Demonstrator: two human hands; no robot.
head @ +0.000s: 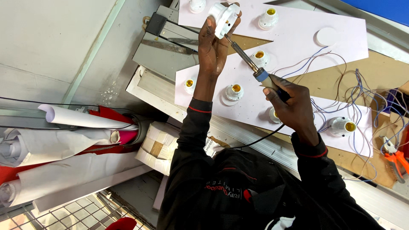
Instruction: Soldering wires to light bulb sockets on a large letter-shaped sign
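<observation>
The left hand (pixel 213 44) is closed around one white lamp holder (pixel 223 18), lifted clear of the white panel (pixel 294 32). The right hand (pixel 292 104) is wrapped around the blue and black handle of one soldering iron (pixel 251 64), whose tip touches the underside of that held holder. Between and just beyond the hands, seven more white lamp holders sit on the panel, most showing brass inside, such as the one (pixel 235 90) between the forearms. One round white disc (pixel 326 36) lies beyond the right hand. Thin wires (pixel 358 91) tangle to its right, near one pair of orange pliers (pixel 396 159) on the tabletop (pixel 375 68).
</observation>
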